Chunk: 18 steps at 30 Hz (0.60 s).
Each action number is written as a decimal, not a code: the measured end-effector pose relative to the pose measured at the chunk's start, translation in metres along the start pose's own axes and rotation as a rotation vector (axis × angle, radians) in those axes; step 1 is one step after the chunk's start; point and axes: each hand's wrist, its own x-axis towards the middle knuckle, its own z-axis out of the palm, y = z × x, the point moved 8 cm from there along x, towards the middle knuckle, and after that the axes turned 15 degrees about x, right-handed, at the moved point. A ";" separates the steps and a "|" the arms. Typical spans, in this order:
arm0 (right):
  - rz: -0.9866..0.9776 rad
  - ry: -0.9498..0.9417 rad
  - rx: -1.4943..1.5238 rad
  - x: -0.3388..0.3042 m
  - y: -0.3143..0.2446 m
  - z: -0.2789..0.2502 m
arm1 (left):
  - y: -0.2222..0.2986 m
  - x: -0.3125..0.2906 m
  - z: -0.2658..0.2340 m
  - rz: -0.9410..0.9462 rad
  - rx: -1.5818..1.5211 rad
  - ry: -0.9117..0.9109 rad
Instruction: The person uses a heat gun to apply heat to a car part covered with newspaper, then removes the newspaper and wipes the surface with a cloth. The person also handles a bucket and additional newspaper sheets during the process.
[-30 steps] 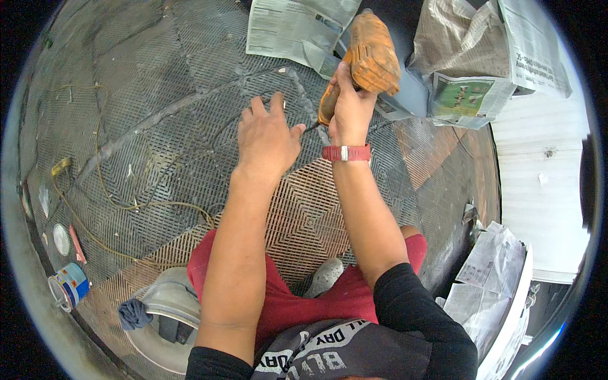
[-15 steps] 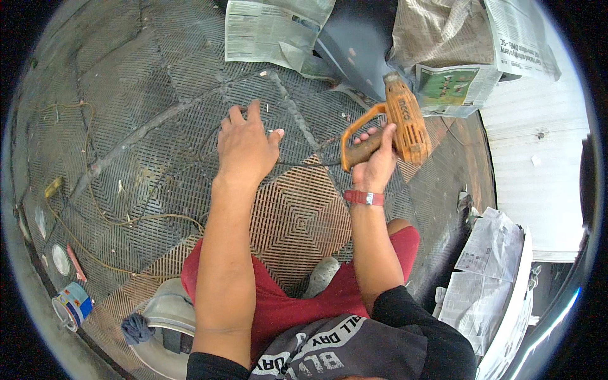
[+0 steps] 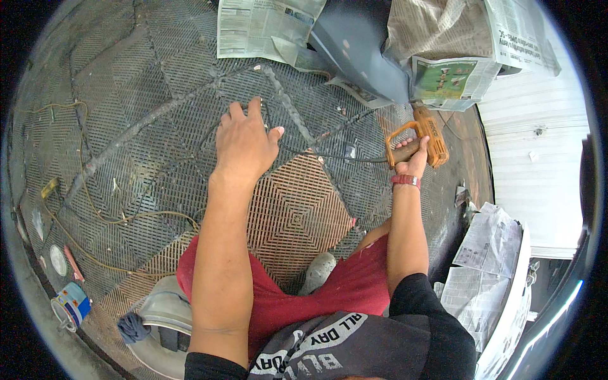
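Orange plastic, scuffed and smudged, makes up the pistol-shaped heat gun point(image 3: 437, 151) held out to the person's right, near the lower end of a smooth grey panel point(image 3: 364, 47) flanked by wrinkled sheets of newspaper point(image 3: 443, 28). Its dull nozzle point(image 3: 417, 106) points away from the person and leans a touch leftward, so the barrel's long axis runs almost straight out ahead, with the rear end turned back this way. The grip juts left from the barrel behind an orange guard loop, and a black cord point(image 3: 364, 159) leaves its end and trails left over the slatted floor mat point(image 3: 297, 218). From here I can't tell whether the nozzle touches the paper just beside it.

Dark lettering runs along the gun's flank; the newspaper is thick with print around a green picture, and bold pale letters cross the dark grey shirt point(image 3: 380, 345).

The right hand point(image 3: 413, 163), with a red strap point(image 3: 406, 180) at the wrist, has its fingers wrapped round the grip and its thumb against the barrel, the arm stretched well forward. The left hand point(image 3: 244, 144) reaches out above the mat, back uppermost, fingers slightly bent, thumb apart; its palm is hidden, so I can't say whether it holds anything
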 end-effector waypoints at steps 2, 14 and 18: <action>0.019 0.017 -0.006 0.018 -0.005 -0.016 | 0.001 0.000 0.002 0.010 0.001 0.013; -0.056 0.201 -0.087 0.004 0.035 -0.045 | 0.012 -0.001 0.007 0.025 0.022 0.013; -0.123 0.133 -0.096 -0.043 0.048 -0.031 | 0.018 0.002 0.011 0.049 0.020 0.021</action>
